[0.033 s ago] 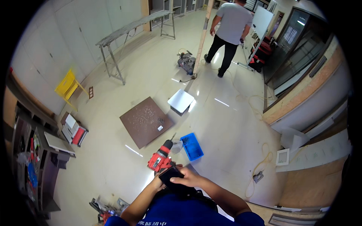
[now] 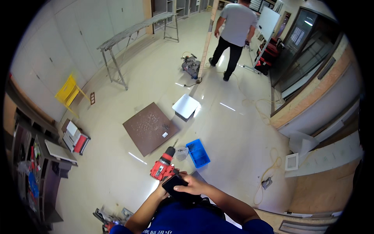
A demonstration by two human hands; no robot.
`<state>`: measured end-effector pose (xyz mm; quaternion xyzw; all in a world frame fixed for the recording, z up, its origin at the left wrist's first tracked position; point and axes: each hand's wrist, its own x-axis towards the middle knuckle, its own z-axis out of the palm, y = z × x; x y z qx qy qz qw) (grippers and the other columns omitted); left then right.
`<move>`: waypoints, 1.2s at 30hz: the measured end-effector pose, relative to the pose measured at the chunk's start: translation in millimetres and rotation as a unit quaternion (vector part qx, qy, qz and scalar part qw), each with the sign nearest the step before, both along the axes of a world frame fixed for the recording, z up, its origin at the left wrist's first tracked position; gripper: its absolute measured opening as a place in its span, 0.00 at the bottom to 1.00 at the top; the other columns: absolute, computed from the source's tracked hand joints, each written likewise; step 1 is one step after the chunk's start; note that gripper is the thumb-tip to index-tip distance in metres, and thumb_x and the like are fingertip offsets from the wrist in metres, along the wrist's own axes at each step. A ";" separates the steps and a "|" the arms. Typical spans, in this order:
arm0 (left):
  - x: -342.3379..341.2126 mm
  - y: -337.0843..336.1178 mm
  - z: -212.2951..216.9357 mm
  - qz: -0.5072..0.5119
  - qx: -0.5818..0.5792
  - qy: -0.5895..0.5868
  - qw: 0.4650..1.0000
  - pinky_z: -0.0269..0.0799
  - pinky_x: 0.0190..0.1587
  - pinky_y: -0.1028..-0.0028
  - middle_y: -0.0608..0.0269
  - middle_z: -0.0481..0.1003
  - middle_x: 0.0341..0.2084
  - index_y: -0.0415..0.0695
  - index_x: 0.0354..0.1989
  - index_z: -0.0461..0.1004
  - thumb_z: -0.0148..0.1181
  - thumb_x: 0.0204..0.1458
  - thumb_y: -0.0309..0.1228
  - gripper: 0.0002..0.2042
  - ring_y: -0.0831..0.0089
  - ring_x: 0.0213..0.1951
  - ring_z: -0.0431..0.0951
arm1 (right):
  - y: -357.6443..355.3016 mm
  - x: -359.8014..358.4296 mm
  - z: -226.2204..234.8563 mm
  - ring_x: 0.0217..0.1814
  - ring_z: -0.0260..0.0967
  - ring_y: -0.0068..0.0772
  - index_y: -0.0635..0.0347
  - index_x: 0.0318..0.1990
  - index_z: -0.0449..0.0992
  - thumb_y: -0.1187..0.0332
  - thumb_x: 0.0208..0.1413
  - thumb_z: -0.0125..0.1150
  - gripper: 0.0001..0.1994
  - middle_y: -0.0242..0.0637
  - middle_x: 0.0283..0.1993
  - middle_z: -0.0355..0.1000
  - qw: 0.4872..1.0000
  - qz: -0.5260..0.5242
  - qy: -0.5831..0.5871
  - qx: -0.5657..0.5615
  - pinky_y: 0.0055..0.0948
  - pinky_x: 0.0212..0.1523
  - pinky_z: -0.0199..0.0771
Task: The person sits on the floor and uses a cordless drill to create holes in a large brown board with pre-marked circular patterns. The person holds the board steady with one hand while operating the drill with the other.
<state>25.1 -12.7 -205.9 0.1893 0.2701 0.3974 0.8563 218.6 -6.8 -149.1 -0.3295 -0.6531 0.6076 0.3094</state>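
Note:
A red and black cordless drill (image 2: pixel 163 167) is just beyond my hands, its long bit (image 2: pixel 176 142) pointing away and slightly right. Under its handle, both hands hold a flat black rectangular thing (image 2: pixel 174 184) close to my body. My left hand (image 2: pixel 160 190) is closed at its left edge. From the right, my right hand (image 2: pixel 191 185) wraps around it, the thumb lying across the black face. Which fingers bear the drill's handle is hidden. Past the bit are a clear plastic tub (image 2: pixel 181 153) and a blue tray (image 2: pixel 201 156) with small dark pieces in it.
A brown panel (image 2: pixel 141 130) strewn with small bits and a white-topped stool (image 2: pixel 185 104) stand ahead. Farther off are a compressor (image 2: pixel 191 66), a post (image 2: pixel 205 43), a trestle bench (image 2: pixel 134 29), a yellow chair (image 2: pixel 70 92) and a walking person (image 2: pixel 235 31). A yellow hose (image 2: pixel 268 165) lies at right.

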 end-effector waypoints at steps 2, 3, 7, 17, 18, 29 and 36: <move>-19.6 16.0 -3.4 0.021 0.028 -0.046 0.998 0.77 0.62 0.56 0.42 0.73 0.61 0.44 0.62 0.67 0.65 0.61 0.50 0.29 0.53 0.61 0.77 | 18.9 -22.4 5.8 0.64 0.65 0.42 0.67 0.46 0.81 0.59 0.65 0.66 0.16 0.46 0.55 0.72 0.999 0.048 -0.014 0.001 0.41 0.66 0.63; -27.7 26.1 5.6 0.032 0.048 -0.075 0.996 0.77 0.61 0.56 0.41 0.74 0.57 0.44 0.58 0.68 0.66 0.60 0.50 0.27 0.52 0.59 0.77 | 27.2 -36.9 11.4 0.63 0.66 0.42 0.67 0.44 0.81 0.59 0.65 0.66 0.16 0.46 0.55 0.72 0.998 0.052 0.000 -0.018 0.41 0.65 0.65; -69.9 52.9 8.2 0.074 0.045 -0.006 0.996 0.80 0.58 0.57 0.43 0.76 0.55 0.40 0.56 0.69 0.68 0.59 0.48 0.27 0.54 0.55 0.80 | 52.6 -82.2 21.1 0.58 0.70 0.34 0.69 0.49 0.79 0.59 0.66 0.65 0.18 0.42 0.52 0.74 0.996 0.050 0.022 -0.075 0.36 0.60 0.70; -146.6 89.6 -11.3 0.076 0.117 -0.002 0.990 0.82 0.55 0.56 0.44 0.77 0.52 0.35 0.58 0.69 0.63 0.63 0.39 0.22 0.53 0.53 0.81 | 79.1 -156.9 21.3 0.59 0.72 0.36 0.70 0.48 0.80 0.58 0.65 0.66 0.19 0.43 0.55 0.74 0.992 0.043 0.017 -0.117 0.37 0.60 0.70; -151.5 93.1 -11.9 0.086 0.126 -0.001 0.988 0.82 0.56 0.55 0.44 0.77 0.52 0.35 0.58 0.69 0.64 0.63 0.38 0.23 0.52 0.53 0.81 | 82.0 -161.4 21.2 0.59 0.72 0.36 0.69 0.47 0.80 0.58 0.65 0.66 0.19 0.43 0.54 0.74 0.994 0.048 0.008 -0.101 0.37 0.60 0.70; -175.4 115.0 5.9 0.132 0.217 0.091 0.963 0.81 0.54 0.60 0.48 0.79 0.44 0.32 0.57 0.70 0.65 0.60 0.39 0.25 0.58 0.48 0.82 | 96.0 -171.3 23.0 0.54 0.75 0.42 0.70 0.41 0.81 0.60 0.63 0.66 0.16 0.43 0.54 0.69 0.996 0.064 -0.043 0.034 0.39 0.52 0.74; -190.3 86.1 -8.0 0.303 0.088 0.064 0.947 0.85 0.46 0.59 0.52 0.78 0.39 0.33 0.52 0.71 0.64 0.61 0.41 0.22 0.62 0.40 0.83 | 116.7 -173.8 34.4 0.69 0.69 0.54 0.71 0.41 0.84 0.61 0.63 0.67 0.16 0.56 0.75 0.59 0.972 0.215 -0.069 0.069 0.41 0.64 0.70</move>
